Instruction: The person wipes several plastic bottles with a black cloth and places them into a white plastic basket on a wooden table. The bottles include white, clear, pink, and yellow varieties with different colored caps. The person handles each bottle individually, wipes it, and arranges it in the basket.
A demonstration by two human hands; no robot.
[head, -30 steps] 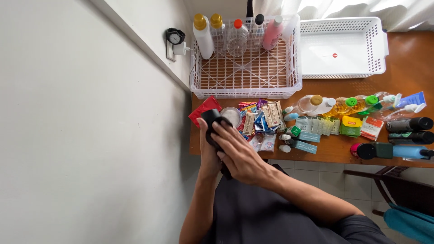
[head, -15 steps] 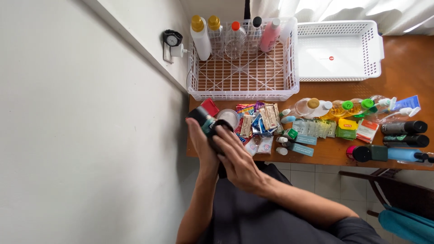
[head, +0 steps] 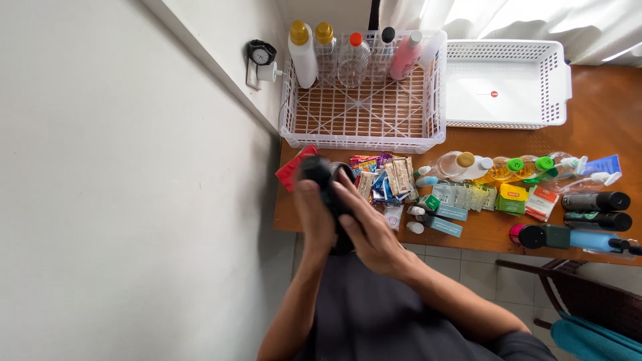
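Black bottle (head: 326, 190), or at least some dark tube-shaped container, is clamped between both hands right over the near left corner of the wooden table (head: 602, 120). The left hand (head: 313, 217) wraps around its lower part, and the right hand (head: 366, 230) lies fingers-forward across its front, so both are closed on it. It's blurry, so what kind of cap or label it has can't be made out.

Just behind the hands, a red packet (head: 294, 167) sits at the table edge, next to a heap of small sachets (head: 388, 177). Further right there's a row of bottles lying on their sides, with yellow oil bottles (head: 508, 167) and dark spray cans (head: 595, 210) among them, probably laid flat so they don't tip.

At the back, the white lattice basket (head: 364, 110) has bottles standing upright along its far wall, like the white bottle with a yellow cap (head: 302, 47) and a pink bottle (head: 406, 57); the wall seems to be keeping them upright. The second white basket (head: 508, 87) beside it holds nothing visible.
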